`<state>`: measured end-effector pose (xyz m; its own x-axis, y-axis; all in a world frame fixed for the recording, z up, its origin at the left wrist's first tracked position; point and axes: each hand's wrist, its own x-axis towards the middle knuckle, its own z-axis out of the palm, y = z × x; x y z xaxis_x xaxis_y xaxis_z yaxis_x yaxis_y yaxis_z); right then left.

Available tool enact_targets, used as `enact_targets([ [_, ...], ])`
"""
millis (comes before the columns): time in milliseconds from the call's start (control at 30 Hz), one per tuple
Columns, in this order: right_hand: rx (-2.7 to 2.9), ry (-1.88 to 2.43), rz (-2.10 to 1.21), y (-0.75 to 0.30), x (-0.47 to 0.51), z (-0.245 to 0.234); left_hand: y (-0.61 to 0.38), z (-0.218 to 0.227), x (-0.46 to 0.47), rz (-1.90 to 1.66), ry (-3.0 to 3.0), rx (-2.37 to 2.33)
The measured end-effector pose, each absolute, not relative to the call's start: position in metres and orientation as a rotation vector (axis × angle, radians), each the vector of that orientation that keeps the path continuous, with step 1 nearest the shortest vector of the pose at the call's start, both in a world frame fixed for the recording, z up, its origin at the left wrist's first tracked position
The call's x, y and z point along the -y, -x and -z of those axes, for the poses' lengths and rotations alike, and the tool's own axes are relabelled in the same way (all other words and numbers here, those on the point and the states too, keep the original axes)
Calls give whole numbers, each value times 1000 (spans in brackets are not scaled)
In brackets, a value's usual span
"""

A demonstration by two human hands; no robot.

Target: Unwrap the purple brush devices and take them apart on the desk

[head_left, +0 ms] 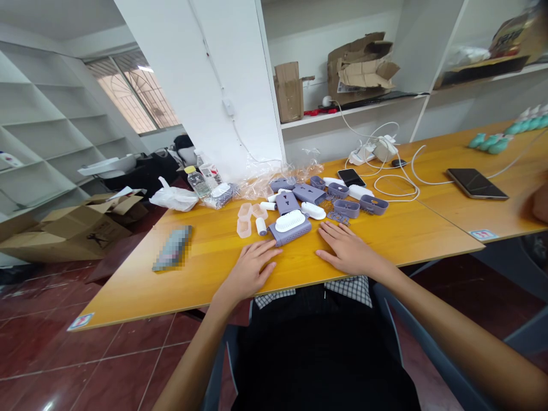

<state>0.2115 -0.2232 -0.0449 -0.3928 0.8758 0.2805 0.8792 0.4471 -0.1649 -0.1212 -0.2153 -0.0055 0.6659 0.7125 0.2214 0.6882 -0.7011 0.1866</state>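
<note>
My left hand (252, 267) lies flat on the wooden table (205, 268), fingers stretched out, holding nothing. My right hand (346, 246) rests palm down beside it, fingers apart and empty. Just beyond both hands sits a purple plastic holder with a white slotted insert (290, 226). My left fingertips almost touch its near corner. Behind it lie several more purple plastic parts (346, 206), white rollers (261, 226) and small clear pink cups (244, 226).
A blurred flat object (173, 248) lies at the left of the table. Bottles and crumpled plastic bags (201, 188) stand at the back. Phones (476, 182), a charger and white cables (394, 182) lie to the right. Cardboard boxes (77, 225) sit on the floor at left.
</note>
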Motion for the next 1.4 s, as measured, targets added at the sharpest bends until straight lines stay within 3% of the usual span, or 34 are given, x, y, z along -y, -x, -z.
enact_targets([
  [533,2386,1524,-55,-208,228,34,125,3,217,-553,-2769,-997],
  [933,2322,1245,-199,-208,229,28,124,3,217,-550,-2771,-991],
  [1200,2109,1102,-211,-208,230,21,122,0,220,-787,-2714,-855],
  [1400,2135,1208,-273,-201,230,21,115,3,216,-1054,-2573,-1033],
])
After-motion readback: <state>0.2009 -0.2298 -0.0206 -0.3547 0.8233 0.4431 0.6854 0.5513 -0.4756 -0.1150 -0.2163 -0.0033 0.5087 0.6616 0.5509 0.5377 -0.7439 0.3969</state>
